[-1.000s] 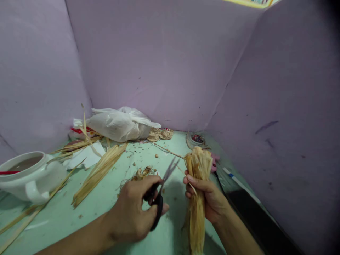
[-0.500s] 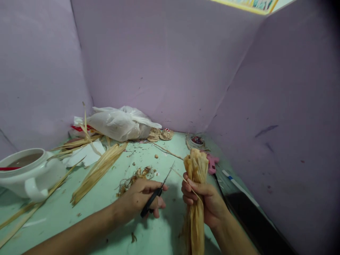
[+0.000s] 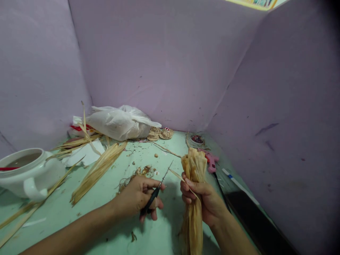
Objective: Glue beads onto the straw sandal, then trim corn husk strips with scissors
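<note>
My left hand grips a pair of scissors with black handles, its thin blades pointing up and to the right. Wrapped round a bundle of dried corn husks, my right hand holds it upright just below its gathered top. A narrow husk strip sticks out from the fingers of my right hand toward the scissor tips. Blades and strip end lie close together; I cannot tell whether they touch. The bundle's lower end runs out of view.
At left stands a white handled pot with liquid in it. Loose husks and a white plastic bag lie behind. A pink glue gun, a blue-and-white stick and a black flat object are at right. Purple walls enclose the table.
Both hands and the husk bundle have shifted very slightly left in view. My left hand still holds the scissors, and the strip's free end looks a little wider.
</note>
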Demonstrator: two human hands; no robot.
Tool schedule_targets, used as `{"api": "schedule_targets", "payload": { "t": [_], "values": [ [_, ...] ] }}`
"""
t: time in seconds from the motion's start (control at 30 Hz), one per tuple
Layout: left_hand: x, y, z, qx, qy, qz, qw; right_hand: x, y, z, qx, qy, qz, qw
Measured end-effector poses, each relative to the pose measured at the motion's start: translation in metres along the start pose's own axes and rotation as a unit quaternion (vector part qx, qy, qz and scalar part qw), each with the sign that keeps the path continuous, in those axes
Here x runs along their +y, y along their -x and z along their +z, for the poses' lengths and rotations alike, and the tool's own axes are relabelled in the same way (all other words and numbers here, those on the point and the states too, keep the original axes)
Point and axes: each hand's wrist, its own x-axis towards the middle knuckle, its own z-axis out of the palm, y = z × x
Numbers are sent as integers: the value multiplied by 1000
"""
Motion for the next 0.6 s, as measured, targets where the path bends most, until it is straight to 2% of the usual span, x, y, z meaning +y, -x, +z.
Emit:
{"api": "schedule_targets", "payload": {
  "t": [0.2,0.3,0.43,0.6],
  "values": [
    [7,2,-15,48,-19,51,997,-1,-1,0,-4,7,-10,1000],
    [13,7,-22,12,-15,38,999,-2,0,1,-5,12,-21,1000],
    [15,11,-20,-56,-7,-5,998,0,2,3,2,26,-26,999],
    [14,10,-14,-53,-4,-28,998,3,1,3,0,34,-27,999]
  ]
}}
